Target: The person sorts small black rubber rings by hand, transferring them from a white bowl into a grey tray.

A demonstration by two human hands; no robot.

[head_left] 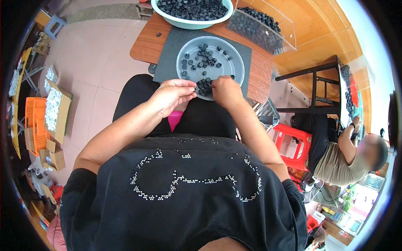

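A shallow grey round tray [236,54] lies in front of me, with loose small black caps [205,62] scattered in it. A denser cluster of black caps [204,85] sits at its near edge, between my hands. My left hand [171,94] is at the tray's near left rim, thumb and forefinger pinched on a small dark piece that looks like one of the caps. Over the near right rim, my right hand [227,91] is closed, its fingertips beside the cluster. Whatever the right fingers hold is hidden.
The tray rests on a dark mat [165,54] on a brown wooden table [144,39]. Behind it stand a pale green basin [188,23] and a clear bin [261,35], both full of black caps. At right, a person [339,161] sits near a red stool [293,146].
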